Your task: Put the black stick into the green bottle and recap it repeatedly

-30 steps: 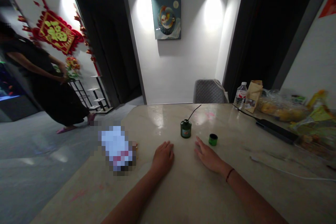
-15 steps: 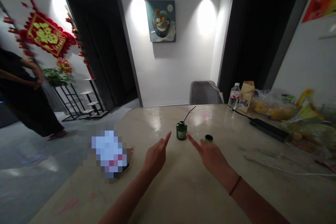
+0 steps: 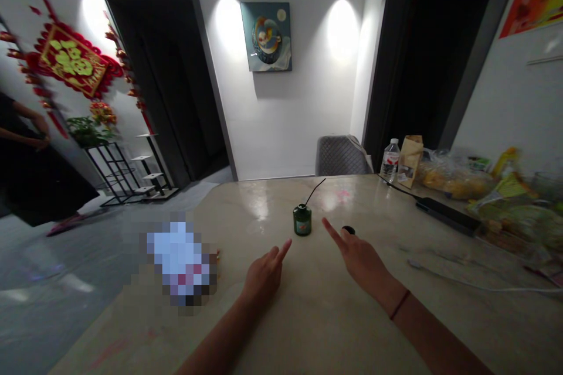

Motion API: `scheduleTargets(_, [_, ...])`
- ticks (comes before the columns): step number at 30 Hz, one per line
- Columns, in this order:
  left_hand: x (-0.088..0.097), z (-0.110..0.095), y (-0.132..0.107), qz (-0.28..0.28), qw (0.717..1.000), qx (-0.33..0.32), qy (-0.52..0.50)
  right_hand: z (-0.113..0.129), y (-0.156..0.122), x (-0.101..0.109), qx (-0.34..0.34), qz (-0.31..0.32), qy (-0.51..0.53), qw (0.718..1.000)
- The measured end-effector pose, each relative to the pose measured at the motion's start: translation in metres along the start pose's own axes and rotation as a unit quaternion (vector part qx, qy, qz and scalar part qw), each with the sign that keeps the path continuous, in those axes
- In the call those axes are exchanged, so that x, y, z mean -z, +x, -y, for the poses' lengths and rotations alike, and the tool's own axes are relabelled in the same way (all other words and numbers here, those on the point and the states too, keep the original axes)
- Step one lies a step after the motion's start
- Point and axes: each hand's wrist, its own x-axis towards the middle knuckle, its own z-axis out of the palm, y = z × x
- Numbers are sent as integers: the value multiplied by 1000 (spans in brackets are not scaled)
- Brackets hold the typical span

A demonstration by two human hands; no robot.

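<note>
A small dark green glass bottle (image 3: 302, 221) with a coloured label stands upright on the table. From its neck a thin dark stick (image 3: 315, 190) leans out to the right. My left hand (image 3: 265, 272) is in front of the bottle and to its left, index finger stretched toward the bottle's base, the other fingers curled. To the right, my right hand (image 3: 358, 255) points its index finger up and left, beside the bottle and apart from it. Neither hand holds anything that shows. A dark round cap (image 3: 349, 229) lies just behind my right hand, partly hidden by it.
A blurred-out pale item (image 3: 180, 261) lies at the table's left. At the right are a water bottle (image 3: 389, 160), a paper bag (image 3: 410, 161), bagged food (image 3: 453, 174), a black box with a cable (image 3: 447, 215) and a white cord (image 3: 479, 289). Another person (image 3: 37, 167) stands far left.
My left index finger has dropped lower, toward the bottle's base. My right index finger has risen and moved slightly away from the bottle. The view has turned a little to the right.
</note>
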Motion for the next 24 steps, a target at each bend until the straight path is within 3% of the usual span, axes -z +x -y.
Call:
scheduleTargets(6, [3,-1,-1,22,999,28,-3,3,-3,0,-2,41,72,997])
scheduleTargets(14, [8,-3,-2,44,997,65,7,2,-4,6,0,124,201,972])
scheduleTargets(24, [-7,2,-3,-24,999,-29,0,1,-7,10,-16,106,226,968])
